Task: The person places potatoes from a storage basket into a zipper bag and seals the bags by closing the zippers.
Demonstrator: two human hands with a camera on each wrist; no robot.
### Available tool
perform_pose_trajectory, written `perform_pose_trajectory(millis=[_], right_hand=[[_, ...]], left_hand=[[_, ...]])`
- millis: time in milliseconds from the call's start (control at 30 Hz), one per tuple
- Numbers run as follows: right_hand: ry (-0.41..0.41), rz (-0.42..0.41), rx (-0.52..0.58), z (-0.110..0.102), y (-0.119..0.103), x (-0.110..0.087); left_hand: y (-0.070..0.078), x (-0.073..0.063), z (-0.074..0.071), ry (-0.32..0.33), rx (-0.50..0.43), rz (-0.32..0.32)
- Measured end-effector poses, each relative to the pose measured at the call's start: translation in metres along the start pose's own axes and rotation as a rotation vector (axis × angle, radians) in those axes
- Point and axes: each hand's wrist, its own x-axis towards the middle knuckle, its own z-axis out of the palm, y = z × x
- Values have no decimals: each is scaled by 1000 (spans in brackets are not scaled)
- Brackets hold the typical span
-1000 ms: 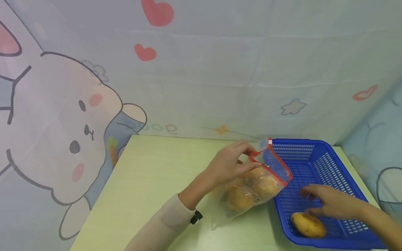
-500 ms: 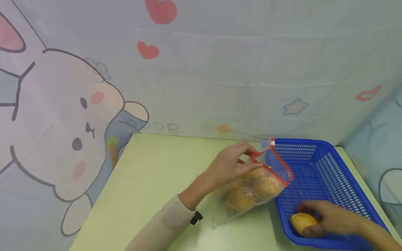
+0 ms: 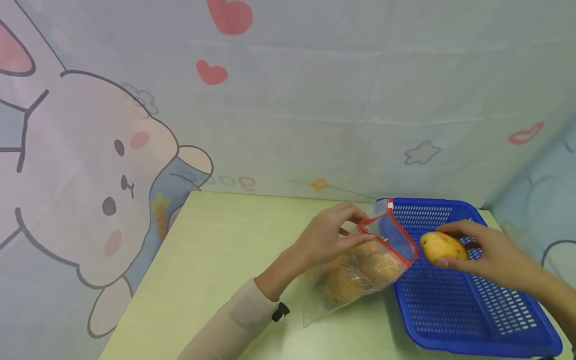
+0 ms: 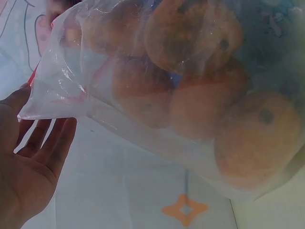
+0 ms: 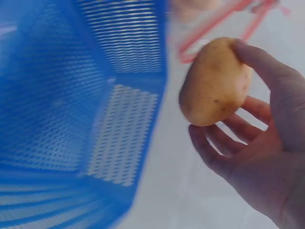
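Observation:
My left hand (image 3: 330, 235) pinches the rim of a clear zip bag (image 3: 315, 300) between thumb and fingers, keeping its red-edged mouth apart. Several potatoes (image 4: 190, 38) fill the bag, seen through the plastic in the left wrist view. In my right hand (image 3: 499, 255) a single yellow potato (image 3: 443, 248) is gripped between thumb and fingertips. It hangs above the blue basket (image 3: 405, 320), just right of the bag's mouth. The right wrist view also has this potato (image 5: 217, 83), with the red bag edge (image 5: 209, 31) behind it.
The bag leans against the basket's left side on a pale yellow-green table (image 3: 216, 250). A printed cloth (image 3: 292, 100) with a cartoon rabbit hangs behind the table and along its sides.
My right hand reached into the basket, took hold of the potato and lifted it up toward the bag's mouth. The left hand and the bag have stayed nearly still.

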Motion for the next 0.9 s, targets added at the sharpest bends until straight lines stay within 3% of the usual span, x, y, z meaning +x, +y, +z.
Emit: perform_pose_trajectory(millis=[100, 233, 367, 567, 900], right_hand=[[67, 5, 23, -10, -17, 20], [82, 58, 97, -12, -39, 42], [95, 4, 112, -4, -53, 55], [96, -115, 83, 14, -57, 61], [74, -91, 135, 36, -55, 59]], left_hand=[[0, -1, -2, 1, -6, -3], [-1, -1, -4, 0, -15, -12], [-2, -1, -5, 7, -28, -4], [-3, -1, -6, 10, -46, 0], [-6, -3, -7, 19, -45, -4]])
